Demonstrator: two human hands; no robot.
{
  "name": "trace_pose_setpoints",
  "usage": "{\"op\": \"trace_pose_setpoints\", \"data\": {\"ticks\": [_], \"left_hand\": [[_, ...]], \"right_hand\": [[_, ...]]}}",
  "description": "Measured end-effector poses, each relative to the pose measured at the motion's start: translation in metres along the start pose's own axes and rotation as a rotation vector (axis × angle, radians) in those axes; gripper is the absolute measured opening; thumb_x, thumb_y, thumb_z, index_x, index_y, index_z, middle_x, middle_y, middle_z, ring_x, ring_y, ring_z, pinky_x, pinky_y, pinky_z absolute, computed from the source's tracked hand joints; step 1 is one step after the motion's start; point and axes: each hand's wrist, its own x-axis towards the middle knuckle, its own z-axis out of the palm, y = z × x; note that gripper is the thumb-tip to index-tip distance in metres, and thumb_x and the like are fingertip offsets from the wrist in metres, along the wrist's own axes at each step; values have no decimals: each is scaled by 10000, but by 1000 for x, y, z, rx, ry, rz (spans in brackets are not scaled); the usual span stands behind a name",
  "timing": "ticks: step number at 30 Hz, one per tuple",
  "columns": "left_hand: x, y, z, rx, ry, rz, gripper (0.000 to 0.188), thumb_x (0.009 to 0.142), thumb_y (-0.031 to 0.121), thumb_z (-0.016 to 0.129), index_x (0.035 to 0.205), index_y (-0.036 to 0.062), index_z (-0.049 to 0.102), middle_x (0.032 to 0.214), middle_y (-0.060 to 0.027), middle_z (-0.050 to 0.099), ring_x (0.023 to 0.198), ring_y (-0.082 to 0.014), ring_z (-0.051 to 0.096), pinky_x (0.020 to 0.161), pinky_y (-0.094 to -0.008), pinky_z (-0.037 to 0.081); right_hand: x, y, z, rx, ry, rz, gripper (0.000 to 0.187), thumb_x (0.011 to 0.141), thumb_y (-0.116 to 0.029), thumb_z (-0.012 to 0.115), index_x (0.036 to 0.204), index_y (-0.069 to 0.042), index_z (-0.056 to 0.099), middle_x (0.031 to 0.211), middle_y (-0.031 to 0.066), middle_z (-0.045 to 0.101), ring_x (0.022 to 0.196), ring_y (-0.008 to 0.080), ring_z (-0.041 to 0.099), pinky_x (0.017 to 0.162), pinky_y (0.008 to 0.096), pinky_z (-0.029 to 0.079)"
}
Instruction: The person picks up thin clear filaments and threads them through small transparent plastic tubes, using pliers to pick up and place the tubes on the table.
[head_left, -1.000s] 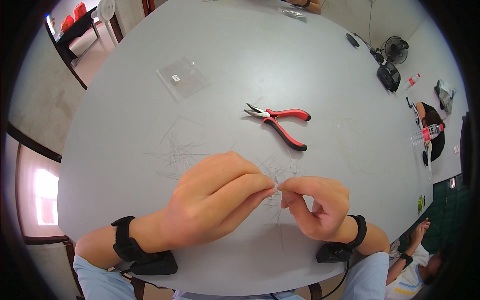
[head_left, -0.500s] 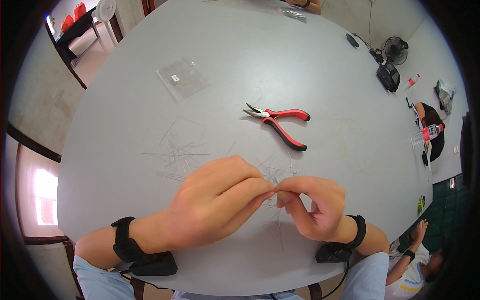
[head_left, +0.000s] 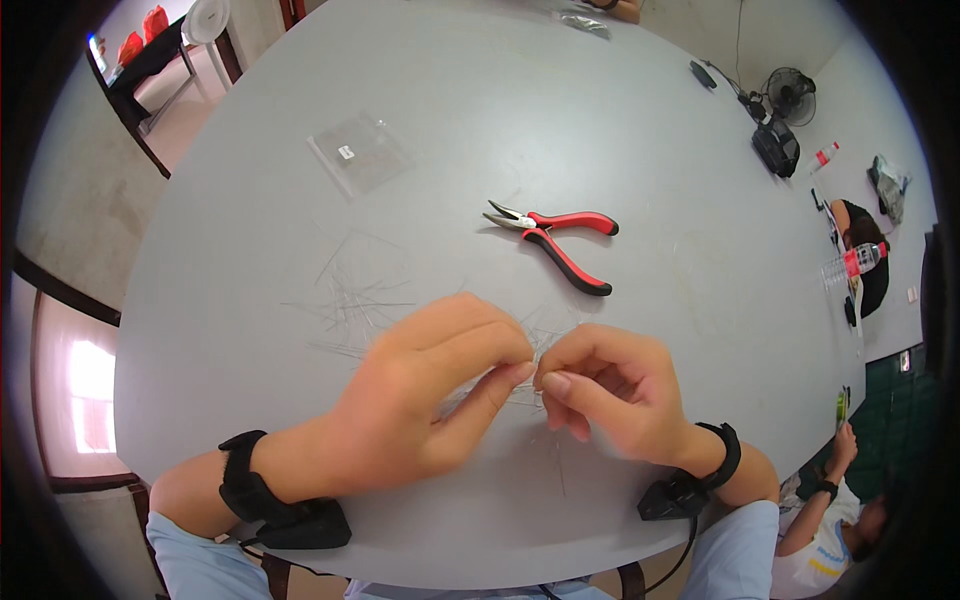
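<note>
My left hand (head_left: 430,385) and my right hand (head_left: 615,390) are close together over the near middle of the grey table (head_left: 250,230). Thumb and forefinger of each hand are pinched, the fingertips a small gap apart. Whatever they pinch is too fine to make out. Thin metal wire pieces (head_left: 350,300) lie in a loose heap left of my hands. More of these wires (head_left: 543,325) are scattered behind and beneath my fingertips, partly hidden by them. Beyond my hands rest bent-nose pliers (head_left: 535,225) with red and black handles, jaws apart and pointing left.
A clear plastic bag (head_left: 360,155) with a small white label lies farther left. Another small bag (head_left: 585,25) is at the far edge by a person's arm. A black fan (head_left: 790,95), a black case (head_left: 775,147) and a plastic bottle (head_left: 862,260) stand to the right, near other people.
My hands, whose fingertips met before, have parted slightly. The left thumb has come into view and the right hand has turned, its lower fingers loosening. The pliers and wire heap stay put.
</note>
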Motion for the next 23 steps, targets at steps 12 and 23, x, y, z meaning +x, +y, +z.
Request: {"op": "trace_pose_setpoints", "data": {"ticks": [12, 23], "left_hand": [[3, 3, 0, 11, 7, -1, 227, 699, -101, 626, 900, 3, 642, 850, -109, 603, 747, -208, 605, 631, -265, 483], [-5, 5, -2, 25, -72, 232, 291, 676, -17, 716, 957, 57, 695, 832, -104, 636, 660, -169, 624, 538, -226, 482]], "right_hand": [[8, -7, -12, 439, -150, 317, 122, 901, -109, 503, 881, -5, 562, 639, 42, 550, 457, 63, 419, 425, 196, 321], [8, -4, -17, 650, -480, 475, 114, 888, -119, 522, 911, -20, 573, 673, 63, 573, 429, 53, 401, 403, 181, 305]]}}
